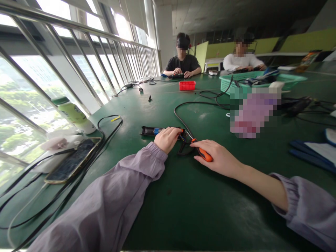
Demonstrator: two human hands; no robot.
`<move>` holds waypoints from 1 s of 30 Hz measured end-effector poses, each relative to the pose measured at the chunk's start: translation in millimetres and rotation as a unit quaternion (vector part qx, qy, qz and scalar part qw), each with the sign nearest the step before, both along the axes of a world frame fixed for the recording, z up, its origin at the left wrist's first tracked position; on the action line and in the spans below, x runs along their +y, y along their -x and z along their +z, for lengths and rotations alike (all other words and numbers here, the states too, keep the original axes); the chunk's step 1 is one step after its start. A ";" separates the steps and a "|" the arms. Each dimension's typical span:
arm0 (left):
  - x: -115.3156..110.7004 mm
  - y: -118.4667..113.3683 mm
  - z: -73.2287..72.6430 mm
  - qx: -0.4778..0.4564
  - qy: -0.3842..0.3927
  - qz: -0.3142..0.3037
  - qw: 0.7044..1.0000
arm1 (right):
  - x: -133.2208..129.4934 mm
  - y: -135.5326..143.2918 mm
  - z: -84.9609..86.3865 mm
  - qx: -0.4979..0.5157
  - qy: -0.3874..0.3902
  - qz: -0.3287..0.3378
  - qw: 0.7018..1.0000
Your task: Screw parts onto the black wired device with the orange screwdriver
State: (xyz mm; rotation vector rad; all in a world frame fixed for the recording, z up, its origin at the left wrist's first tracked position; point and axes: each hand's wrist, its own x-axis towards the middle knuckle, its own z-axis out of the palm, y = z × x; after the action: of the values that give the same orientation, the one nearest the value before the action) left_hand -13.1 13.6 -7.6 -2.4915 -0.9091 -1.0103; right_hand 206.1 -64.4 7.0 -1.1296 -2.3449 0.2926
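My left hand (168, 137) is wrapped over a black tube-shaped device (149, 131) with a blue band, which lies on the green table. Coloured wires (183, 138) show at the device's right end, beside my fingertips. In my right hand (219, 155) is a screwdriver (205, 154) with an orange and black handle, its shaft slanting up and left to that wired end. Where the tip touches is too small to make out. A black cable (181, 111) runs from the device's end up and to the right. Below the wires lies a dark curved piece (184, 151).
Left of me are a phone (70, 161), black straps (101, 148) and a green-and-white bottle (75, 115) by the railing. A red tray (187, 86) and a green basket (226, 85) of tools stand farther back. Blue-and-white gloves (315, 154) lie right. Two people sit across the table.
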 end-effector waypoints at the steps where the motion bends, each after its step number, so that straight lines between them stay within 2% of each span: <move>1: -0.1 -0.3 0.1 -0.003 -0.003 -0.002 1.000 | 0.0 -0.1 0.0 0.001 0.000 0.000 1.000; 4: -0.9 -0.7 0.9 0.007 -0.023 0.003 1.000 | 0.2 0.0 -0.1 0.004 -0.004 0.002 1.000; 9: -1.5 -0.3 5.8 0.081 -0.090 0.009 0.993 | 1.5 -0.2 -1.8 0.000 -0.004 0.005 1.000; 14: -0.4 -0.3 8.9 0.130 -0.094 0.008 0.987 | 1.7 -1.4 -2.6 -0.008 0.008 0.002 1.000; 19: -2.4 1.7 10.8 0.134 -0.095 -0.007 0.986 | -0.2 -0.9 -2.0 0.006 0.020 -0.008 1.000; 23: -2.3 12.4 15.0 0.114 -0.037 -0.001 0.993 | -2.4 -1.1 -0.5 0.084 0.054 -0.040 0.994; 26: 3.1 22.6 14.6 0.080 0.040 0.081 0.993 | -3.8 -2.2 1.1 0.145 0.034 -0.079 0.986; 28: 7.8 27.3 12.3 0.071 0.099 0.136 0.983 | -4.5 -2.9 1.9 0.165 -0.005 -0.099 0.981; 30: 11.4 29.3 10.0 0.084 0.144 0.166 0.972 | -5.3 -3.0 2.6 0.176 -0.037 -0.097 0.979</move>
State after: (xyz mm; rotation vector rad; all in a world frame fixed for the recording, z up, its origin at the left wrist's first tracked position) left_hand -42.4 25.0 2.4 -2.4796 -1.4406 -0.5857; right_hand 209.1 -69.7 9.6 -1.1559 -1.9070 0.3042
